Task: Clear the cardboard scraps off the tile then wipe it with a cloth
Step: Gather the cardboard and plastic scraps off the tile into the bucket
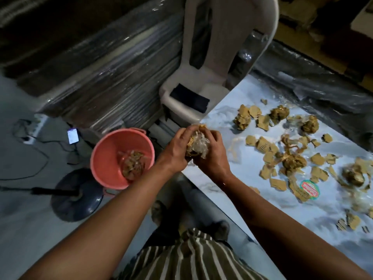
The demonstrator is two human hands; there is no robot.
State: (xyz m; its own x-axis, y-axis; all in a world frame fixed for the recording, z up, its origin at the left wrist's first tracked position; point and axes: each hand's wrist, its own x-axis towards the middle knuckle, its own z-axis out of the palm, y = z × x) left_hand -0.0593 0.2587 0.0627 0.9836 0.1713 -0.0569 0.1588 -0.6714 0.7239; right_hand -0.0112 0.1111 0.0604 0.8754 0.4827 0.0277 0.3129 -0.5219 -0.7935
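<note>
A white marbled tile (252, 209) stretches from the centre to the lower right. Several brown cardboard scraps (268, 158) and crumpled wads lie scattered over it, with bits of clear tape and a round red-and-green sticker (309, 188). My left hand (177, 150) and my right hand (212, 154) together grip a bundle of cardboard scraps and clear plastic (197, 145) at the tile's left corner. A pink bucket (105, 164) stands on the floor to the left, holding more scraps. A dark cloth (189, 100) lies on a white plastic chair seat behind.
The white plastic chair (222, 47) stands at the tile's far-left end. Plastic-wrapped stacks (101, 77) fill the back left. On the floor to the left are a dark round fan base (76, 195), cables and a lit phone (72, 136). My feet are below the tile edge.
</note>
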